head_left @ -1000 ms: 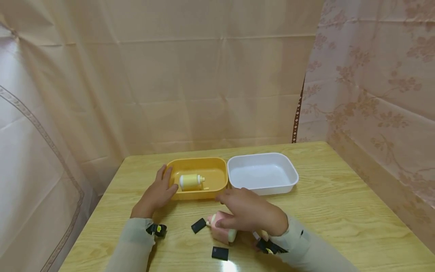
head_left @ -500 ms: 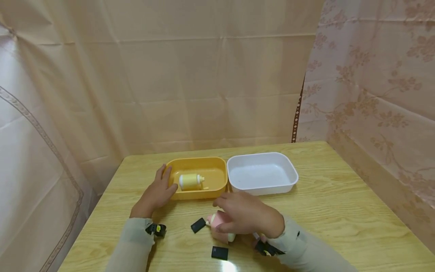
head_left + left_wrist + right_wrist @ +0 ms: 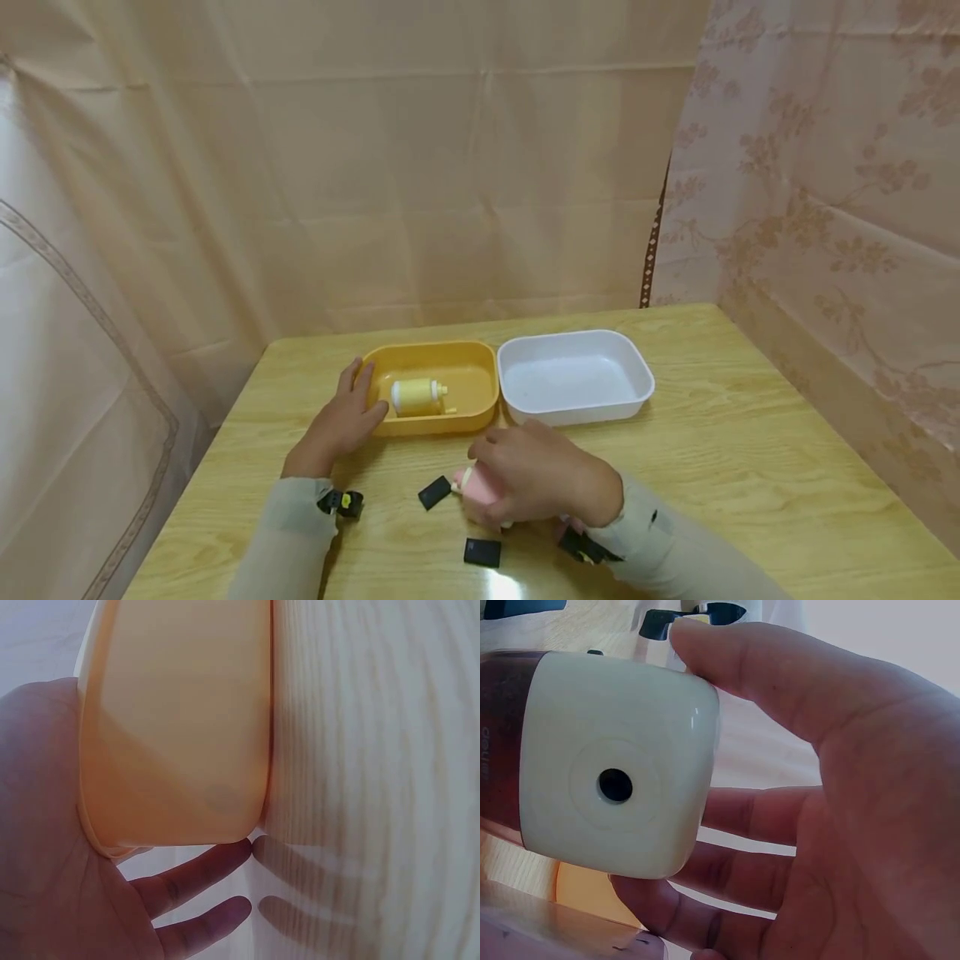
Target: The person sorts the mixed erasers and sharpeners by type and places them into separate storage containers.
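My left hand [image 3: 336,427] holds the left end of a yellow tray [image 3: 435,426], with thumb over the front rim. In the left wrist view, its fingers reach round the outside of the tray wall [image 3: 180,727]. Inside that tray lies a yellow-and-white crank pencil sharpener [image 3: 415,397]. A pink pencil sharpener [image 3: 478,492] is lying on its side on the table, gripped by my right hand [image 3: 551,475]. The right wrist view shows its cream end [image 3: 562,757] with a round pencil hole, thumb on one side and fingers on the other.
A white tray [image 3: 577,414] stands right of the yellow one. Two small black blocks [image 3: 434,492] lie on the wooden table, one by the pink sharpener's crank end and the other black block [image 3: 482,552] nearer me. Curtains [image 3: 375,208] hang behind.
My right hand has shifted slightly left and closed further round the pink pencil sharpener, covering more of it. The left hand stays at the yellow tray. The head view has tilted slightly.
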{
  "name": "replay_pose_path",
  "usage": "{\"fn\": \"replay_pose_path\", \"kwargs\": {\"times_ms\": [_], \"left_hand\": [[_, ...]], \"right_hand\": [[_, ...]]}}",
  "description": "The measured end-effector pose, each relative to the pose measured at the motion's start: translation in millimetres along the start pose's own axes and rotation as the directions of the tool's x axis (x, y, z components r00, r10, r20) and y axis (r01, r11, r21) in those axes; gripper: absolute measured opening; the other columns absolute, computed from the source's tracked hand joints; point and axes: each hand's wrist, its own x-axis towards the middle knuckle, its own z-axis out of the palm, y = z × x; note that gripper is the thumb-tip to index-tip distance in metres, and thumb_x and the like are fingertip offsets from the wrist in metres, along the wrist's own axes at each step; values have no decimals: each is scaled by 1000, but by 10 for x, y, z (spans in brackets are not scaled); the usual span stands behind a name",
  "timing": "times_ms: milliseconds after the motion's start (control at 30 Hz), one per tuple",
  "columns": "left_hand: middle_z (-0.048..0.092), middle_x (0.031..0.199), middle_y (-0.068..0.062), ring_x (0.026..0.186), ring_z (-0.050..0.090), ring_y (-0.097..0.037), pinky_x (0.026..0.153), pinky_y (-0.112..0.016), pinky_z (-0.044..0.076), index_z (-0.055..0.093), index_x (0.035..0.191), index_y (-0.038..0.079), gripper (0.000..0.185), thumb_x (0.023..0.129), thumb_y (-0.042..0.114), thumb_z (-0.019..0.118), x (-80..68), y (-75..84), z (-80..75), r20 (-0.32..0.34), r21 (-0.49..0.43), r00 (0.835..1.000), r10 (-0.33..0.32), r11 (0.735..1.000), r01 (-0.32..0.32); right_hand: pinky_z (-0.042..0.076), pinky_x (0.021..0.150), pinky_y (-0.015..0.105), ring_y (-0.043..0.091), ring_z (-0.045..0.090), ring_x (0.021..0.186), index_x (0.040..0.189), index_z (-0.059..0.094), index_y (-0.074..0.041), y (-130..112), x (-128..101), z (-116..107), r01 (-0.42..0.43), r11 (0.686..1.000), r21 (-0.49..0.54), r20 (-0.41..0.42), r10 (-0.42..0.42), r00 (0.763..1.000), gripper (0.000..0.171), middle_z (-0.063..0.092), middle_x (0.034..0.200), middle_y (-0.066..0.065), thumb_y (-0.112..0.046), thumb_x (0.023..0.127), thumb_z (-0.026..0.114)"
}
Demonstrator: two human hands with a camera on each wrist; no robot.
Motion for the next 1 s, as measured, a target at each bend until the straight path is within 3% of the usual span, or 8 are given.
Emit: {"fn": "replay_pose_path", "kwargs": {"times_ms": [300,600,1000], "left_hand": [[-7,174,-12,123,60,-44,93,-55,52,3,168,17,79,105,43,45,8,-28,37,-12,1,1000,-2,1000,2],[-6,174,-13,122,61,-43,93,-55,52,4,168,16,79,105,41,45,-3,-9,7,-13,-3,1000,0,1000,0],[-6,174,-14,125,59,-45,96,-57,52,4,168,15,81,104,41,45,17,-9,8,-19,7,1000,1,1000,0]], "right_hand": [[43,69,27,1,54,79,119,71,-25,5,13,0,21,1000,-6,18,-21,1000,55,69,101,-12,-59,77,81],[40,62,24,1,52,70,105,70,-27,-16,27,-16,54,998,-24,-18,-55,998,43,62,85,-16,-55,75,81],[40,57,22,1,51,66,97,68,-28,-21,23,-23,56,998,-22,-55,-58,997,34,59,80,-16,-52,76,81]]}}
